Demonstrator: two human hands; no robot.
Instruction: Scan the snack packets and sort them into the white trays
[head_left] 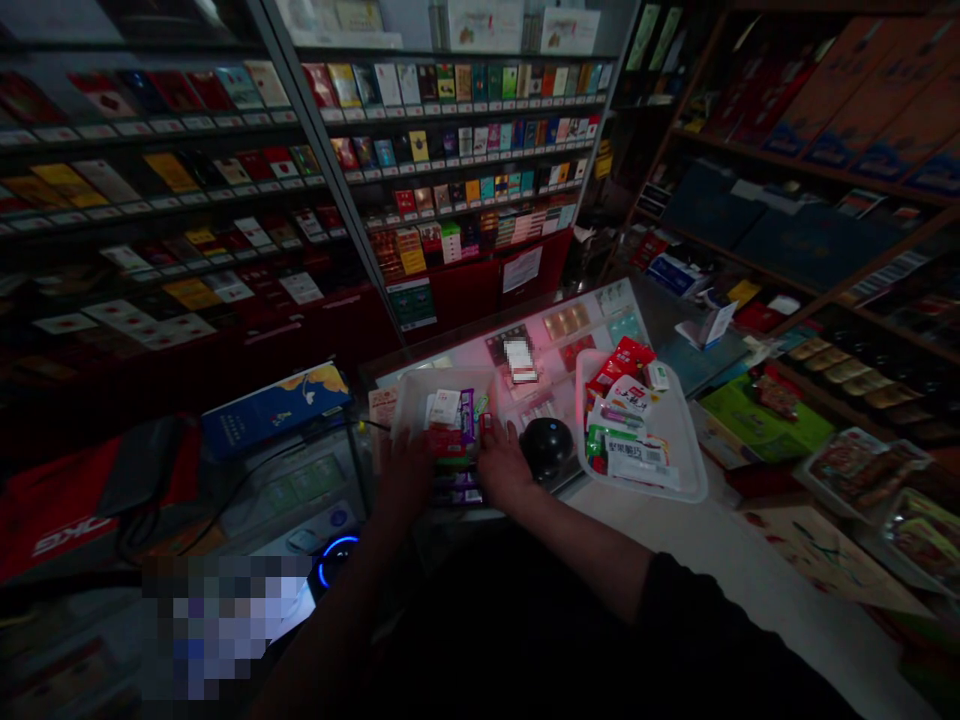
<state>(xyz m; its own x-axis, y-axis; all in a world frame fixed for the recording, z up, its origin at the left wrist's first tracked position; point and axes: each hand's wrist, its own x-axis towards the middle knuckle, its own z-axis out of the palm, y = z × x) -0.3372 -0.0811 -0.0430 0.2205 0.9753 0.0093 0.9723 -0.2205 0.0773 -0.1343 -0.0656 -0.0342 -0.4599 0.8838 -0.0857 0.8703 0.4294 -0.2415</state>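
A white plastic bin (407,390) sits on the glass counter in front of me. It holds purple-wrapped snack packs (468,415), a small white box (444,408) and red and green packs. My left hand (409,470), dark in shadow, grips the bin's left side. At the opposite side, my right hand (504,465) has its thumb on the inner side near a small red pack (486,424) and its fingers over the rim. Beside the right hand stands a round black device (547,445). A second white bin (694,450), filled with snack packets (634,400), stands further right.
Shelves of cigarette packs (465,140) line the wall ahead. A blue box (274,405) and a red bag (75,510) lie left, near a cable and a blue-lit ring (337,560). At right are a green box (772,415) and packaged food trays (851,470).
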